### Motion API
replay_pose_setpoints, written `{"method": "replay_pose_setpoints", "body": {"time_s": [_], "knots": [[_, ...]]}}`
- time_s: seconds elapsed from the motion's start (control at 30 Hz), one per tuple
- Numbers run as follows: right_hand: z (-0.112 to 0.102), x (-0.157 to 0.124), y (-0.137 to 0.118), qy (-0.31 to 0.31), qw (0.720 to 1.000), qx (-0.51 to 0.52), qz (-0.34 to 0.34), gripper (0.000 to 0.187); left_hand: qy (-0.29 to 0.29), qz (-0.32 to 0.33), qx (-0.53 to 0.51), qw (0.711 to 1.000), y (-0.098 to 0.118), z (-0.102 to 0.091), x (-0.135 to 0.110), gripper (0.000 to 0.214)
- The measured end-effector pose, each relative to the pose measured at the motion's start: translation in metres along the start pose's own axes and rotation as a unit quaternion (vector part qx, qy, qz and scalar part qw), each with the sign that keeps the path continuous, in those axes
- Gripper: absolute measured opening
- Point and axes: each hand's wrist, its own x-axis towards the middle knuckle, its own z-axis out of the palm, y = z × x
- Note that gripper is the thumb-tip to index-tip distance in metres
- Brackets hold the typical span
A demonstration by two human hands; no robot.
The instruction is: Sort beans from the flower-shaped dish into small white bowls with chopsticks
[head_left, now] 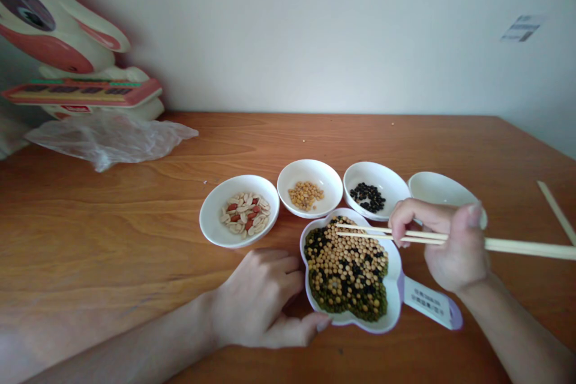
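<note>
My left hand [261,300] cups the left rim of a white lobed dish [396,288], thumb under its near edge; the dish holds mixed yellow, black and green beans. My right hand [450,240] grips a pair of wooden chopsticks [517,246], whose tips reach left over the far part of the mix. Behind the dish stand several small white bowls: one with peanuts [245,214], one with yellow beans [306,194], one with black beans [368,196], and one [438,189] partly hidden by my right hand.
A labelled handle [432,305] sticks out from the dish's right side. A crumpled clear plastic bag [108,139] and a white and red cartoon-animal toy [67,42] sit at the far left. A loose wooden stick [555,210] lies at the right edge. The wall runs behind the wooden table [112,234].
</note>
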Motion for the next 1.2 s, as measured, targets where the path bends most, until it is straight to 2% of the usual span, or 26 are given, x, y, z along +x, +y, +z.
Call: {"method": "replay_pose_setpoints", "body": {"time_s": [0.13, 0.43, 0.63, 0.83, 1.2], "knots": [[0.000, -0.004, 0.007, -0.003, 1.000, -0.003, 0.028, 0.085, 0.002, 0.002, -0.004, 1.000, 0.001, 0.000, 0.000, 0.046], [-0.002, -0.007, 0.011, 0.018, 1.000, -0.020, 0.013, 0.086, -0.002, 0.002, 0.007, 1.000, 0.000, 0.000, 0.000, 0.047], [0.001, -0.002, 0.003, 0.051, 0.998, -0.027, -0.019, 0.087, 0.001, 0.005, 0.006, 1.000, 0.000, 0.001, 0.000, 0.048], [-0.002, 0.004, -0.001, 0.036, 0.999, 0.006, -0.003, 0.088, 0.007, 0.006, 0.011, 1.000, 0.000, 0.000, 0.000, 0.049], [-0.006, 0.001, 0.006, 0.012, 0.999, -0.022, 0.023, 0.088, 0.023, 0.013, 0.008, 1.000, 0.003, -0.002, 0.002, 0.049]]}}
